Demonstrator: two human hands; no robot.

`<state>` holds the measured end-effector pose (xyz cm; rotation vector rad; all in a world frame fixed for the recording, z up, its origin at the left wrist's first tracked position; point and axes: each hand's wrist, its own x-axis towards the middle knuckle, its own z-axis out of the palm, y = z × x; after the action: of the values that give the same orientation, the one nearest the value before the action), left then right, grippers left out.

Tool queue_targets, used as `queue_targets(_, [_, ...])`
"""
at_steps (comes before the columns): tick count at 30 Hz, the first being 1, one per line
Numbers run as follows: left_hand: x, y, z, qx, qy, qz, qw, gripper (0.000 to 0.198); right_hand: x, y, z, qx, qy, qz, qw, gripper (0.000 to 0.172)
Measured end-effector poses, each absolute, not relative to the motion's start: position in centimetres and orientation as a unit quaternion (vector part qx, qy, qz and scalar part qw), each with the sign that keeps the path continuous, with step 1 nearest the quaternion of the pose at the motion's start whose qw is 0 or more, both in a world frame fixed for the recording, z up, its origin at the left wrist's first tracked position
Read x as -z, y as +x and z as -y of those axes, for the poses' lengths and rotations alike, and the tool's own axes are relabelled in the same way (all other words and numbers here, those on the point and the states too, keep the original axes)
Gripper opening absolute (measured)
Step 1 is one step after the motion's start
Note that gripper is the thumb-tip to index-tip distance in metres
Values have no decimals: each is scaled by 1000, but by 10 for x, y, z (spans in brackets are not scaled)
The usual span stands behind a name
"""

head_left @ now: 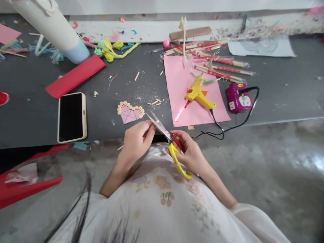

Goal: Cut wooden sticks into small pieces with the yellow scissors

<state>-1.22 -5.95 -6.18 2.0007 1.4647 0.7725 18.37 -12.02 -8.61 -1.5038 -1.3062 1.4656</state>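
My right hand (190, 152) grips a pair of scissors (174, 156) with yellow and red handles, its blades slightly apart and pointing up and left. My left hand (136, 139) is closed beside the blades, thumb and fingers pinched together; what they hold is hidden. Just beyond it on the grey table lies a pink paper heart (129, 114) with blue lines. Small pale stick pieces edge the top and sides of the heart. Several short cut stick pieces (155, 102) lie to the right of it.
A yellow glue gun (198, 93) rests on pink paper (174, 91), its cord running to a purple power adapter (238, 99). Red-wrapped stick bundles (220, 69) lie behind. At left are a phone (71, 117), red paper (76, 76) and a tall white bottle (60, 33).
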Motion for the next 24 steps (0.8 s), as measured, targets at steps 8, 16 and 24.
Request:
queue_targets(8, [69, -14, 60, -316, 734, -536, 271, 26, 86, 181, 121, -527, -592, 528, 303, 63])
queue_targets(16, [63, -14, 61, -333, 729, -540, 258, 25, 79, 182, 120, -535, -578, 539, 298, 67])
queue_targets(24, [60, -13, 61, -317, 729, -546, 265, 25, 79, 183, 119, -534, -579, 545, 287, 66])
